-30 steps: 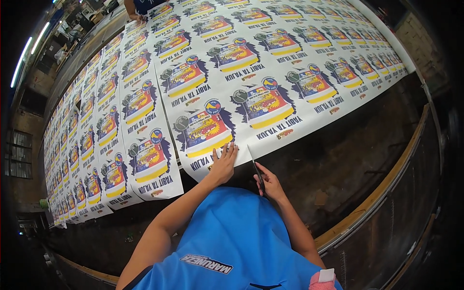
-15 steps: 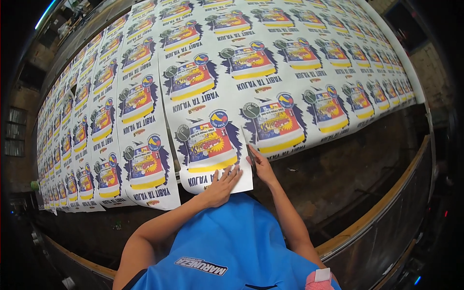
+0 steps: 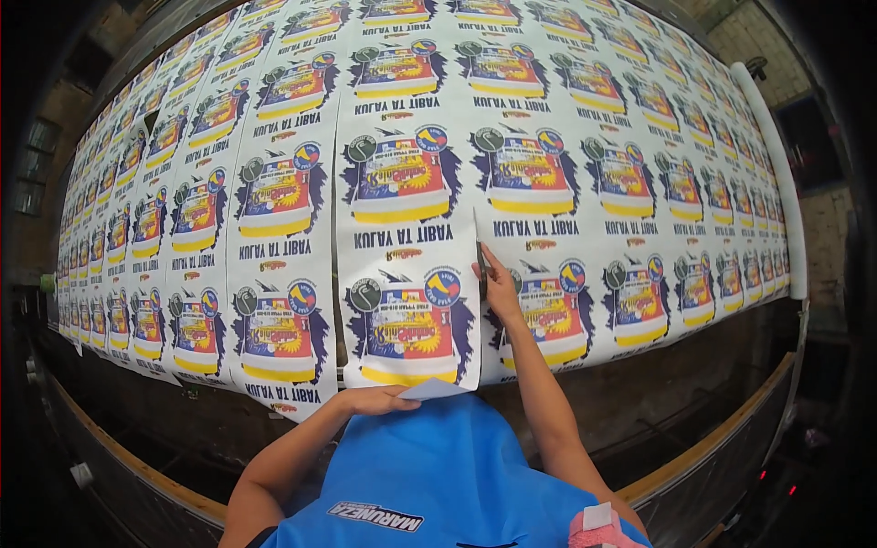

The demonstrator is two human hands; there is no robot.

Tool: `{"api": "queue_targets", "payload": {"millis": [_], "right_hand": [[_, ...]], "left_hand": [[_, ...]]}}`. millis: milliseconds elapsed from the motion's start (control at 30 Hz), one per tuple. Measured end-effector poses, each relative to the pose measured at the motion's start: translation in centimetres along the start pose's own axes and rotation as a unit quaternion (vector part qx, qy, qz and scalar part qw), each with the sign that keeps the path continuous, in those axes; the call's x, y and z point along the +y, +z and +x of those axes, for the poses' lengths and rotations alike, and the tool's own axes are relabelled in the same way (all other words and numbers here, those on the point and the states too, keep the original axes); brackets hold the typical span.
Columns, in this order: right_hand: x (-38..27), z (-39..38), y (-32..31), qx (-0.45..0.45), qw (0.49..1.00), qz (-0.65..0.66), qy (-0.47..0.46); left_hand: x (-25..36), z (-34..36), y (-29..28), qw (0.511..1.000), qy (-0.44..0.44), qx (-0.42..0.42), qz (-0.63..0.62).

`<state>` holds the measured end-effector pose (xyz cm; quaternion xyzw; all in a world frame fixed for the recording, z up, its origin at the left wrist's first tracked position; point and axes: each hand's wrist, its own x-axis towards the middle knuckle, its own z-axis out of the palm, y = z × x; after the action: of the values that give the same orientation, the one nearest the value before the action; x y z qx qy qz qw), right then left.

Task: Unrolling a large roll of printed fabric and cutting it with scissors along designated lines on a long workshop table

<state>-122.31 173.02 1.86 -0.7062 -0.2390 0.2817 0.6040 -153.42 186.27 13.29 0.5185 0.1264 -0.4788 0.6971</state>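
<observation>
A broad white sheet (image 3: 274, 142), printed with rows of colourful labels, is spread in front of me. A slit divides a strip (image 3: 416, 239) of it from the part on the right. At the slit's upper stretch my right hand (image 3: 499, 285) is closed around a slim dark cutting tool (image 3: 482, 274), its exact kind partly hidden by the fingers. My left hand (image 3: 376, 400) grips the strip's near end by my waist, where the corner folds over and shows its plain underside. The left fingertips are hidden under that fold.
Other long strips of the printed sheet lie side by side on the left, their near ends hanging over the edge. A rolled edge (image 3: 772, 173) bounds the sheet on the right. Below runs a dark recess with a wooden rail (image 3: 722, 447).
My right hand and the tool have moved farther along the strip, and the slit is longer. The left hand has gone from flat on the sheet to gripping its near end. The sheet has shifted toward me.
</observation>
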Motion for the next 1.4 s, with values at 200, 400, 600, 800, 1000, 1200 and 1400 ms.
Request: {"api": "queue_targets", "payload": {"millis": [200, 400, 600, 800, 1000, 1200, 1400], "right_hand": [[0.4, 10.0, -0.2, -0.013, 0.999, -0.039, 0.001], [-1.3, 19.1, -0.3, -0.017, 0.997, 0.015, 0.07], [-2.2, 29.8, 0.7, -0.013, 0.996, 0.09, 0.02], [-3.7, 39.8, 1.3, -0.01, 0.997, 0.071, 0.012], [-5.4, 48.3, 0.9, -0.019, 0.998, 0.002, 0.057], [-10.2, 52.9, 1.2, -0.026, 0.994, -0.055, 0.092], [-12.1, 44.0, -1.0, -0.032, 0.998, 0.054, -0.014]], "left_hand": [[-3.5, -1.3, -2.1, 0.982, -0.053, 0.052, -0.174], [-5.0, -2.1, -2.3, 0.938, 0.021, 0.044, -0.344], [-5.3, -2.4, -2.7, 0.88, 0.001, 0.024, -0.474], [-7.0, -2.1, -2.1, 0.816, 0.041, 0.025, -0.577], [-7.3, -1.8, -1.5, 0.773, 0.022, 0.035, -0.633], [-6.7, -1.8, -1.5, 0.776, 0.033, 0.064, -0.627], [-5.4, -2.2, -2.3, 0.784, 0.018, 0.079, -0.616]]}}
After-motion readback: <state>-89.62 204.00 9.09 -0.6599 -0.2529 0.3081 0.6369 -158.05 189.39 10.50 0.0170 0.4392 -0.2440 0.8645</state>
